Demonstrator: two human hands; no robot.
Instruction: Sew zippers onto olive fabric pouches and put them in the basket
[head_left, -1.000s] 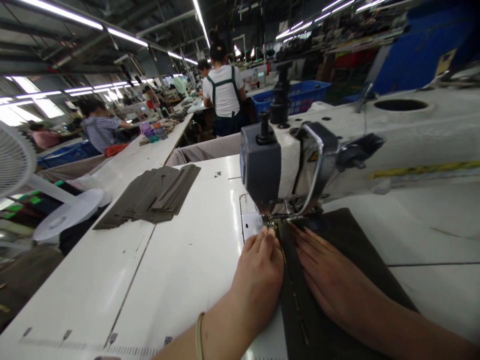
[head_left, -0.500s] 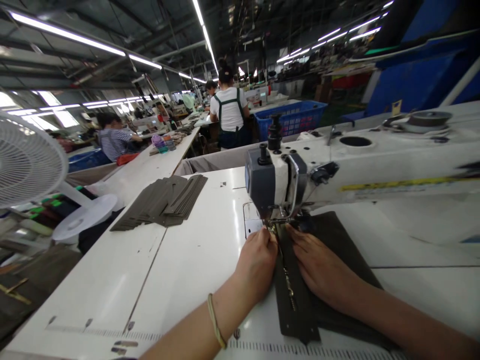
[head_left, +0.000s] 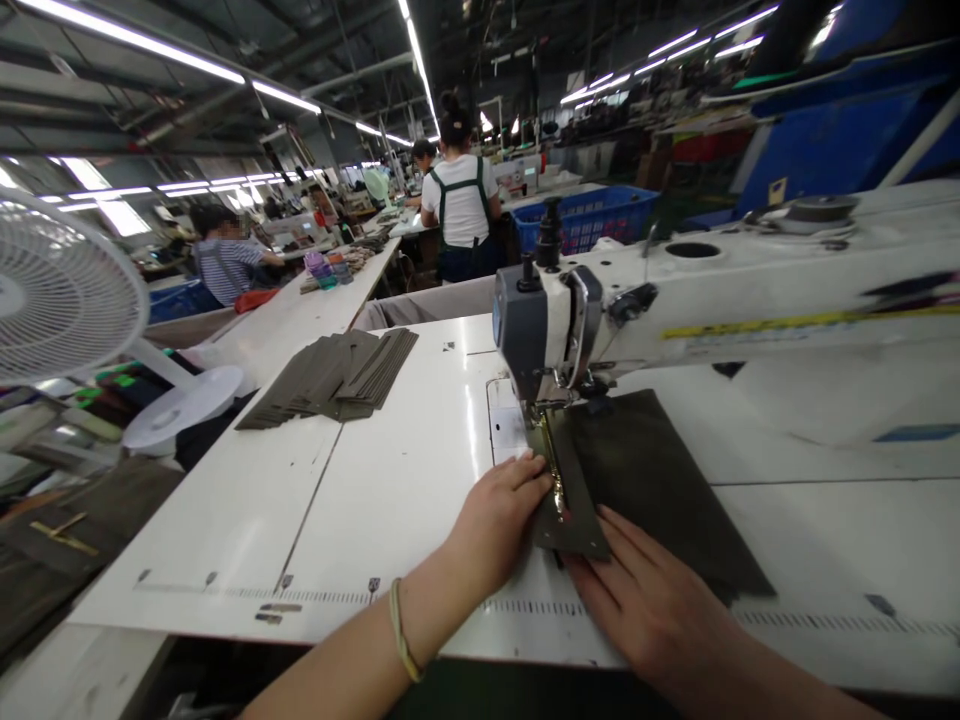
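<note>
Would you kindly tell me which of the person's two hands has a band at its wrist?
The left hand, the one nearer the zip: a pale band circles its wrist, whereas the right hand has a bare wrist.

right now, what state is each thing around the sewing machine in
Sewing machine: running or stopped unclear
Dark cloth: spread out, partly beneath the machine
Zipper: lengthwise, open or closed unclear
Left hand: fingers bent, at cloth's left edge
Right hand: fingers extended, at cloth's near corner
Grey pieces: overlapping, fanned out
Fan: upright
</note>
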